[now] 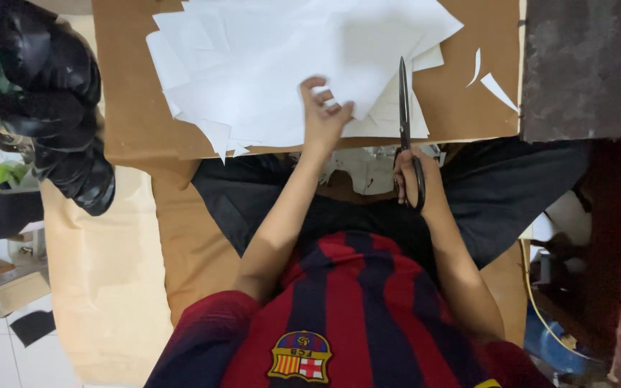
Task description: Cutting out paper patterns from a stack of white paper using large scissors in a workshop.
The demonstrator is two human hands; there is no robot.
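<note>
Right hand [412, 176] around black scissors [405, 122]

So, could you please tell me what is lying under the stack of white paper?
The white paper lies on a brown board, bare along its edges. Whatever is between them is covered. The left hand presses the paper down.

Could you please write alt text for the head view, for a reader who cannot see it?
A person's right hand holds black scissors at the edge of a stack of white paper sheets, while the left hand presses on the sheets. The sheets lie on a brown cardboard board, with two paper scraps nearby.
</note>
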